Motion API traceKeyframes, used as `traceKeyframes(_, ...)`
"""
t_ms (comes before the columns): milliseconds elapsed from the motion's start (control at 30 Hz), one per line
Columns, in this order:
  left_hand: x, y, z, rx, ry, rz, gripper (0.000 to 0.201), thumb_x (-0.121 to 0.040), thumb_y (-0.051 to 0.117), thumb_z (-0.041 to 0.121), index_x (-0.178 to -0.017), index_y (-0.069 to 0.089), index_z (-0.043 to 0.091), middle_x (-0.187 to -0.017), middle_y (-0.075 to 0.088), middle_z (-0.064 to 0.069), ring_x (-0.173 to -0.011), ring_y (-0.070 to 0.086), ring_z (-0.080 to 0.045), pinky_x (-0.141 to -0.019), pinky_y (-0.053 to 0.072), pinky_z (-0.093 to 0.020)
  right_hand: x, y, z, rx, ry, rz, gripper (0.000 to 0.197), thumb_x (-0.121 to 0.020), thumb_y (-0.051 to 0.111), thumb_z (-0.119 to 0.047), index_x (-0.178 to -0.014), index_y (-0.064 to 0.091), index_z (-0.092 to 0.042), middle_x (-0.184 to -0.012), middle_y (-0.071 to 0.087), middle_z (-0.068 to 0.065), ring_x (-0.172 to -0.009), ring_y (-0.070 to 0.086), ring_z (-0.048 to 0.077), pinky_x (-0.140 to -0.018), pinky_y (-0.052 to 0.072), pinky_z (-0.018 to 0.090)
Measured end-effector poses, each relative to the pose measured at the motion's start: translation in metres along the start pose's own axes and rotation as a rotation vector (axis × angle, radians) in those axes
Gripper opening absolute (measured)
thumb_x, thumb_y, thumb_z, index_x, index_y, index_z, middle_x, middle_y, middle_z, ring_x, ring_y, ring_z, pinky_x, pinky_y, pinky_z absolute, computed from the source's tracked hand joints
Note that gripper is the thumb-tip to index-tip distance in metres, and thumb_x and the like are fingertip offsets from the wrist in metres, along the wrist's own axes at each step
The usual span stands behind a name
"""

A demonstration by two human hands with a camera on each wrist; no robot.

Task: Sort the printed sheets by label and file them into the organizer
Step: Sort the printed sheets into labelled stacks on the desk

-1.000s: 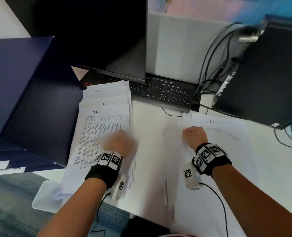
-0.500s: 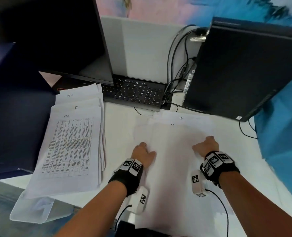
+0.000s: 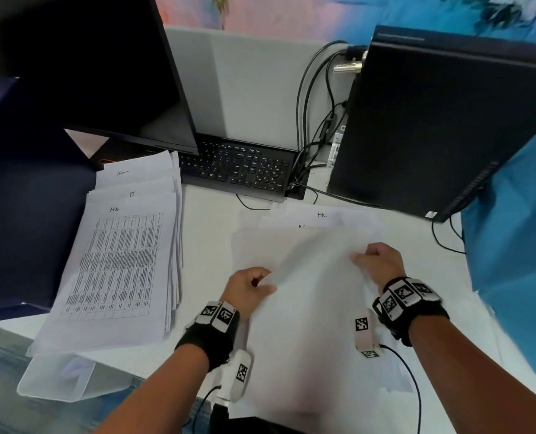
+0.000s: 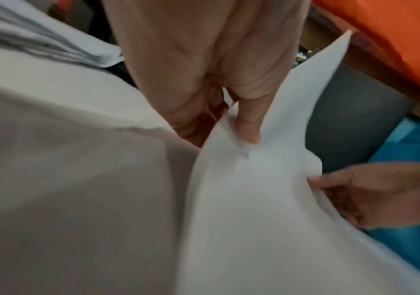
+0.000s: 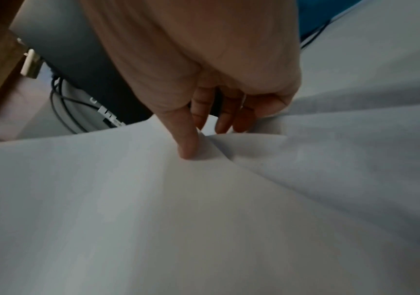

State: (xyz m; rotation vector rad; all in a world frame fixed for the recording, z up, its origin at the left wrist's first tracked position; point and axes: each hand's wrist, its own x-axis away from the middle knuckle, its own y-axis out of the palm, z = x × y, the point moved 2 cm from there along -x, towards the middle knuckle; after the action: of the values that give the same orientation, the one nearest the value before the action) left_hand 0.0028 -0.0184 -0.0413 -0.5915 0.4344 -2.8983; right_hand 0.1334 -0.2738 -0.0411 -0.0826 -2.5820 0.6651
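- White counter [image 3: 210, 233] in an office nook, with a monitor [image 3: 81, 67], a keyboard [image 3: 238, 170], a tower [image 3: 432, 126] and loose cables [image 3: 310, 120] at the back.
- Sorted stack [image 3: 119, 261] lies at the left, fanned so that three handwritten labels show one above the other; the top sheet carries a printed table.
- Unsorted pile [image 3: 316, 324] lies in front of the person, its sheets showing blank faces, with two labelled sheets peeking out at its far edge.
- Dark folder-like thing [image 3: 25, 214] left of the stack may be the organizer; I cannot tell for certain.
- Judging from this, sorting is partly done: one stack is built, a fair pile is left, and no sheet shows as filed.
- Left hand [image 3: 246, 288] pinches the left edge of the top sheet [image 3: 307, 267], thumb [image 4: 248, 127] on the upper face and fingers curled below, so the edge bows up off the pile.
- Right hand [image 3: 379, 263] grasps the same sheet at its right side, thumb [image 5: 187, 139] pressing down into a crease, fingers tucked under the paper.
- Top sheet hangs between both hands just above the pile; its label is not in sight.
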Motion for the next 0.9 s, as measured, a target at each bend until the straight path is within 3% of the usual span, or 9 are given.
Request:
traceKeyframes(100, -0.004, -0.006, 0.001, -0.151, 0.043, 0.03, 0.019, -0.074, 0.076, 0.021, -0.092, 0.072, 0.022, -0.117, 0.061, -0.004, -0.109, 0.059, -0.022, -0.101, 0.045, -0.037, 0.0, 0.004, -0.005, -0.006, -0.084, -0.005, 0.032, -0.077, 0.072, -0.008, -0.058, 0.049, -0.019, -0.057, 0.048, -0.003, -0.058, 0.046, 0.019, -0.055, 0.039, 0.024)
traceKeyframes(167, -0.01, -0.015, -0.001, -0.24, 0.006, 0.152, 0.015, -0.075, 0.076, 0.032, -0.087, 0.067, 0.028, -0.134, 0.047, -0.002, -0.122, 0.049, -0.021, -0.106, 0.04, -0.036, 0.0, 0.007, -0.01, 0.044, -0.146, -0.002, 0.019, -0.079, 0.069, -0.007, -0.067, 0.058, -0.018, -0.066, 0.056, 0.0, -0.069, 0.053, 0.023, -0.066, 0.046, 0.028)
traceKeyframes(233, -0.013, -0.024, -0.003, -0.235, -0.104, 0.28, 0.019, -0.068, 0.074, 0.047, -0.078, 0.06, 0.038, -0.139, 0.043, -0.002, -0.122, 0.049, -0.022, -0.105, 0.04, -0.038, 0.001, 0.009, -0.011, 0.214, -0.193, 0.039, 0.007, -0.083, 0.065, -0.012, -0.086, 0.07, -0.015, -0.09, 0.063, 0.007, -0.09, 0.059, 0.028, -0.082, 0.048, 0.033)
traceKeyframes(300, -0.017, -0.028, -0.004, -0.203, -0.149, 0.296, 0.022, -0.064, 0.073, 0.048, -0.079, 0.061, 0.036, -0.13, 0.052, 0.002, -0.113, 0.057, -0.019, -0.101, 0.044, -0.034, 0.004, 0.013, -0.014, 0.415, -0.246, 0.104, 0.015, -0.085, 0.062, -0.019, -0.096, 0.073, -0.015, -0.109, 0.059, 0.013, -0.107, 0.053, 0.033, -0.091, 0.047, 0.039)
traceKeyframes(367, -0.019, -0.028, -0.004, -0.214, -0.138, 0.284, 0.019, -0.071, 0.076, 0.034, -0.086, 0.064, 0.029, -0.118, 0.058, 0.008, -0.102, 0.061, -0.016, -0.095, 0.048, -0.031, 0.008, 0.017, -0.021, 0.537, -0.3, 0.14, 0.018, -0.087, 0.061, -0.022, -0.099, 0.073, -0.016, -0.116, 0.054, 0.013, -0.112, 0.047, 0.034, -0.094, 0.043, 0.041)
traceKeyframes(500, -0.021, -0.03, -0.006, -0.254, -0.151, 0.318, 0.031, -0.079, 0.072, 0.021, -0.109, 0.063, 0.02, -0.115, 0.058, 0.002, -0.091, 0.056, -0.013, -0.083, 0.041, -0.02, 0.012, 0.026, -0.031, 0.691, -0.402, 0.149, 0.019, -0.088, 0.061, -0.026, -0.098, 0.075, -0.018, -0.112, 0.054, 0.012, -0.106, 0.047, 0.033, -0.089, 0.044, 0.039)
traceKeyframes(633, -0.022, -0.033, -0.002, -0.32, -0.196, 0.287, 0.053, -0.078, 0.071, 0.023, -0.126, 0.051, 0.016, -0.111, 0.06, -0.003, -0.099, 0.057, -0.02, -0.084, 0.042, -0.024, 0.015, 0.034, -0.033, 0.752, -0.483, 0.121, 0.019, -0.087, 0.061, -0.027, -0.098, 0.075, -0.018, -0.107, 0.058, 0.011, -0.102, 0.049, 0.032, -0.085, 0.046, 0.036)
traceKeyframes(767, -0.026, -0.036, 0.002, -0.255, -0.191, 0.292, 0.059, -0.074, 0.072, 0.015, -0.128, 0.048, 0.016, -0.099, 0.057, 0.002, -0.09, 0.054, -0.016, -0.079, 0.039, -0.021, 0.015, 0.04, -0.028, 0.854, -0.297, -0.024, 0.027, -0.087, 0.058, -0.032, -0.101, 0.067, -0.012, -0.108, 0.056, 0.012, -0.101, 0.054, 0.03, -0.084, 0.048, 0.035)
traceKeyframes(900, -0.026, -0.035, 0.007, -0.265, -0.108, 0.253, 0.033, -0.076, 0.07, 0.01, -0.102, 0.057, 0.026, -0.097, 0.057, -0.001, -0.088, 0.055, -0.017, -0.077, 0.039, -0.02, 0.012, 0.039, -0.027, 0.627, -0.162, -0.103, 0.015, -0.084, 0.064, -0.023, -0.091, 0.058, -0.01, -0.102, 0.058, 0.01, -0.091, 0.053, 0.025, -0.075, 0.043, 0.029)
